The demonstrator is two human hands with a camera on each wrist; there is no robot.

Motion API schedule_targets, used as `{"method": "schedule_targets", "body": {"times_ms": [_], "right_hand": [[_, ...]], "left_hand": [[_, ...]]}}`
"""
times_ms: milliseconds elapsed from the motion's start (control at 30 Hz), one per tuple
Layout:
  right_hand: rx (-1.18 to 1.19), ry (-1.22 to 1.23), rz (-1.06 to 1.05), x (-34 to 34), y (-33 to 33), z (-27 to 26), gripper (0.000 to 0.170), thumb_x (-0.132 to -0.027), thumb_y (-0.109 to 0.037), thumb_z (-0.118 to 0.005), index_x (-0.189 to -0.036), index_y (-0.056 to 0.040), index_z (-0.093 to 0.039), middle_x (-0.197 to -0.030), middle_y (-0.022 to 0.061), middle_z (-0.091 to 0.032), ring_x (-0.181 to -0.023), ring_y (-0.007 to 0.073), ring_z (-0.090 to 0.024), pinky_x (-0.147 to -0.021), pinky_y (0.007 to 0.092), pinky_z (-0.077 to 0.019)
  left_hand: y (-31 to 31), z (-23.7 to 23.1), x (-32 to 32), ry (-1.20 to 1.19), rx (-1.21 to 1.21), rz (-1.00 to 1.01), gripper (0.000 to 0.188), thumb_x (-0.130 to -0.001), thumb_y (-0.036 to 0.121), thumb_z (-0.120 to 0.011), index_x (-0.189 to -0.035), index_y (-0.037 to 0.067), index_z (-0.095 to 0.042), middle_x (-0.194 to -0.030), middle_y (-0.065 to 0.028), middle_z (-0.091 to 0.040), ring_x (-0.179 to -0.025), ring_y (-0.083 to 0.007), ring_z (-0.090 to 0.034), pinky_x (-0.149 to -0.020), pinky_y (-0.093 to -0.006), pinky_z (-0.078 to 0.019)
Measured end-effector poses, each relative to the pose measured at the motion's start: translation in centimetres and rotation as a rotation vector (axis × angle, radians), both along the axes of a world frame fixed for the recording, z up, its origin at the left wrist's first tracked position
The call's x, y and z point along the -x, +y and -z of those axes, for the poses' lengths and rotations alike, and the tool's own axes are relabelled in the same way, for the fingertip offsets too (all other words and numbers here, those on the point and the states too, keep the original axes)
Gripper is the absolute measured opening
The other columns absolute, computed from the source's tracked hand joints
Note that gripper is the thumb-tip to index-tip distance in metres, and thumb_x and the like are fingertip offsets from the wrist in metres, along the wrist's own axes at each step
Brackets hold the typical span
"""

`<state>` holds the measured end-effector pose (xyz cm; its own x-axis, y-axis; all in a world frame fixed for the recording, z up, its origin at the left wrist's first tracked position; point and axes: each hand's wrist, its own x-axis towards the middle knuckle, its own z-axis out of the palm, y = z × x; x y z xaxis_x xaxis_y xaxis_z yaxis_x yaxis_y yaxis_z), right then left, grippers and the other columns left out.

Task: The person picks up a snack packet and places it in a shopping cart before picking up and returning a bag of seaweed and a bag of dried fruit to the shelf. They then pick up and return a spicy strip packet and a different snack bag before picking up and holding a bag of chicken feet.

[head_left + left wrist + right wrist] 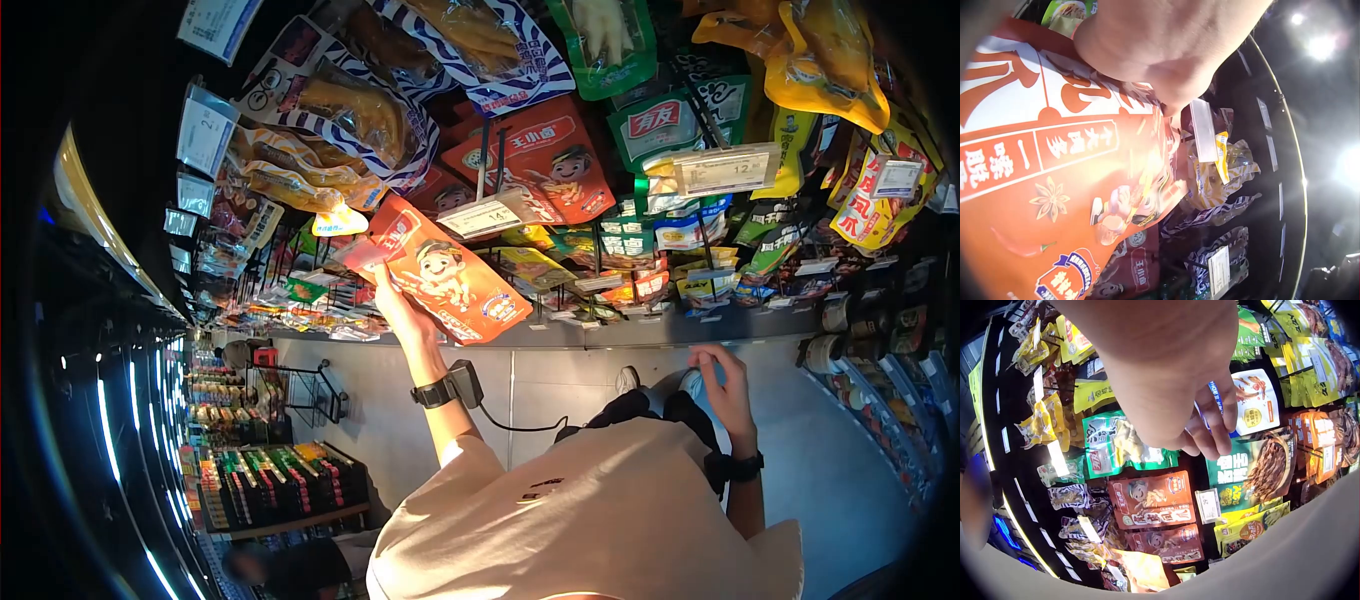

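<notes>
In the head view my left hand (402,310) grips an orange-red snack bag (455,285) by its edge, with the cartoon front facing up. The left wrist view shows the same bag (1060,206) close up, its printed lettering large; the fingertips are mostly hidden there. Matching orange bags (560,160) hang on a hook just beyond it, behind a price tag (488,216). My right hand (730,392) hangs low in front of the rack, fingers loosely bent and holding nothing. In the right wrist view that hand (1179,394) overlaps hanging green snack bags (1125,444).
Striped bags (365,115), a yellow bag (820,75) and many other packets hang from hooks. The rack's grey lower edge (600,335) runs above the floor. A shopping cart (318,392), a display stand (280,490) and another person (285,565) are at left, shelves (895,400) at right.
</notes>
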<state>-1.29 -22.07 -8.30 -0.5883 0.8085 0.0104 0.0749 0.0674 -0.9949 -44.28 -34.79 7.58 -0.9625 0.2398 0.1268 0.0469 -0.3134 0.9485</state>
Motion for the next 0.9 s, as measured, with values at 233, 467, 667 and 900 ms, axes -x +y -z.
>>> {"method": "schedule_targets", "body": {"times_ms": [233, 467, 667, 900], "right_hand": [[-0.010, -0.003, 0.008, 0.9, -0.3, -0.5, 0.016, -0.104, -0.007, -0.055, -0.112, 0.0017, -0.067, -0.094, 0.0101, -0.070, -0.087, 0.0172, -0.067, -0.082, 0.0300, -0.0514], [-0.029, -0.024, 0.024, 2.1, -1.5, -1.0, 0.017, -0.105, -0.007, -0.055, -0.112, 0.0013, -0.067, -0.092, 0.0101, -0.070, -0.089, 0.0179, -0.068, -0.082, 0.0302, -0.0515], [-0.082, -0.047, 0.066, 3.4, -3.1, -2.2, 0.017, -0.104, -0.006, -0.055, -0.112, 0.0019, -0.067, -0.092, 0.0105, -0.071, -0.087, 0.0184, -0.068, -0.081, 0.0309, -0.0523], [-0.182, -0.174, 0.160, 4.3, -6.5, -2.4, 0.016, -0.103, -0.008, -0.058, -0.111, 0.0011, -0.069, -0.093, 0.0115, -0.074, -0.088, 0.0190, -0.071, -0.081, 0.0324, -0.0541]], "left_hand": [[-0.9, 1.7, 2.9, -0.010, 0.051, 0.012, 0.044, -0.103, 0.036, -0.063, -0.129, 0.001, -0.061, -0.122, -0.0079, -0.068, -0.106, -0.0187, -0.067, -0.092, -0.0357, -0.0533], [-0.6, 1.3, 3.6, 0.038, 0.116, 0.015, 0.039, -0.101, 0.037, -0.067, -0.121, 0.004, -0.063, -0.099, -0.0016, -0.067, -0.083, -0.0118, -0.065, -0.071, -0.0294, -0.0520], [1.1, 1.6, 6.1, 0.144, 0.257, -0.014, 0.040, -0.096, 0.051, -0.070, -0.085, 0.015, -0.058, -0.064, 0.0097, -0.044, -0.050, -0.0027, -0.038, -0.046, -0.0234, -0.0264], [4.0, 8.6, 16.8, 0.377, 0.316, 0.009, 0.019, -0.099, 0.020, -0.058, -0.083, 0.010, -0.058, -0.070, 0.0004, -0.055, -0.058, -0.0104, -0.046, -0.052, -0.0320, -0.0376]]}}
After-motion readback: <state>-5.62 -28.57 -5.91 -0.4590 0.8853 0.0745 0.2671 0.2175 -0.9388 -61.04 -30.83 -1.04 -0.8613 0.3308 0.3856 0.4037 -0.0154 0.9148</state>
